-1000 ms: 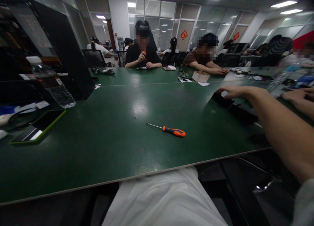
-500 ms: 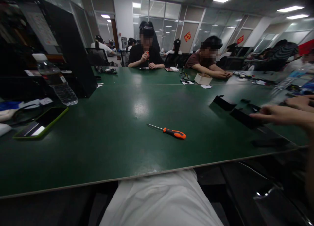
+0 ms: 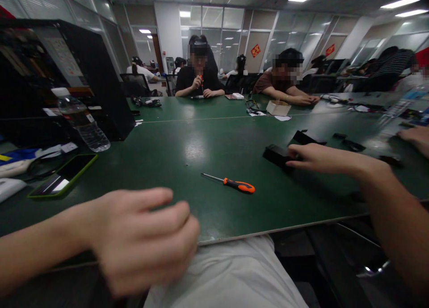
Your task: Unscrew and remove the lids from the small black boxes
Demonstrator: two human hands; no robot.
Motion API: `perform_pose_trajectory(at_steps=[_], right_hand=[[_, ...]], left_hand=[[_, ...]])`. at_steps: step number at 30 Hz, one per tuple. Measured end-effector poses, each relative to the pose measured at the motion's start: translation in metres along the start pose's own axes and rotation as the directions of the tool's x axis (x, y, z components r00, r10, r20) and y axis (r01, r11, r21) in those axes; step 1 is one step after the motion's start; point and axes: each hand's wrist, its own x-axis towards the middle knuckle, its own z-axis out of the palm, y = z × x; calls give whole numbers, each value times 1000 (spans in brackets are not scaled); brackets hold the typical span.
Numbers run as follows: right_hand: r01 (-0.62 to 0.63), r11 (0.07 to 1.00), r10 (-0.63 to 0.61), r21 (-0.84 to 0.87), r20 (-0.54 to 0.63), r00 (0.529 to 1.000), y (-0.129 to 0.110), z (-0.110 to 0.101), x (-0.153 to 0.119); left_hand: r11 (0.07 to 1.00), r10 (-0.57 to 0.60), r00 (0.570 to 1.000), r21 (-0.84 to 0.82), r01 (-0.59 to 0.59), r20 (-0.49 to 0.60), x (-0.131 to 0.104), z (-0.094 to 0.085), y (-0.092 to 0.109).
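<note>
My right hand is closed on a black box-shaped part, which it holds at the green table, right of centre. Between my hands lies a screwdriver with an orange and black handle, its metal tip pointing left. My left hand is over the table's front edge at lower left. Motion blurs its bent fingers, and whether they hold anything cannot be made out. Just behind my right hand sits another black part.
A phone in a green case, a water bottle and a black shelf unit stand or lie at left. Small black parts are at right, near another person's hand. Two people sit across the table, by a small open box.
My left hand has come into view from the lower left. My right hand has moved left with the black part. The screwdriver has stayed in place.
</note>
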Motion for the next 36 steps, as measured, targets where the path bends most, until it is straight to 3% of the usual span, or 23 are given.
perform_pose_trajectory(at_steps=[2, 5, 8, 12, 14, 15, 17, 18, 20, 21, 23, 24, 26, 28, 30, 33, 36], right_hand=[[196, 981, -195, 6, -20, 981, -46, 0, 15], [426, 903, -422, 52, -75, 904, -103, 4, 35], [591, 801, -576, 97, -146, 804, -136, 6, 35], [709, 685, -637, 168, -333, 695, -157, 12, -15], [761, 505, -705, 407, -315, 636, -168, 30, -56], [705, 414, -738, 576, -241, 630, -172, 44, -76], [377, 443, -682, 813, 33, 731, -180, 84, -106], [148, 385, -638, 911, 146, 756, -181, 108, -114], [-277, 62, -525, 959, 268, 808, -180, 153, -117], [-356, -141, -411, 924, 273, 870, -178, 172, -112], [-342, -489, -240, 803, 253, 937, -173, 198, -97], [-268, -606, -148, 749, 225, 963, -172, 204, -90], [-123, -736, -13, 666, 168, 986, -172, 208, -79], [-49, -782, 48, 621, 138, 989, -175, 207, -75], [-59, -791, 28, 609, 131, 991, -178, 206, -74], [-77, -765, 5, 640, 125, 992, -175, 211, -71], [-21, -737, 68, 675, 105, 992, -166, 219, -63]], left_hand=[[984, 173, 966, 14, -178, 193, 12, 10, -20], [994, -105, 981, 45, 99, 165, 18, 43, -55], [940, -316, 936, -82, 331, 156, 13, 78, -77], [852, -459, 864, -173, 494, 205, 5, 99, -82], [817, -515, 831, -171, 550, 211, 4, 100, -80], [801, -539, 816, -170, 573, 211, 4, 99, -79], [776, -573, 792, -172, 607, 214, 5, 97, -77], [766, -583, 783, -175, 619, 218, 5, 97, -77], [746, -602, 766, -185, 640, 225, 6, 96, -77], [735, -611, 758, -191, 650, 229, 7, 96, -77], [719, -624, 745, -200, 666, 235, 8, 96, -78], [714, -628, 741, -204, 670, 237, 8, 96, -78], [707, -633, 736, -210, 676, 240, 8, 95, -77], [700, -641, 730, -209, 683, 239, 8, 94, -75], [696, -648, 724, -201, 689, 237, 8, 93, -73], [699, -648, 724, -193, 689, 236, 8, 92, -71], [697, -648, 722, -193, 690, 242, 9, 92, -69]])
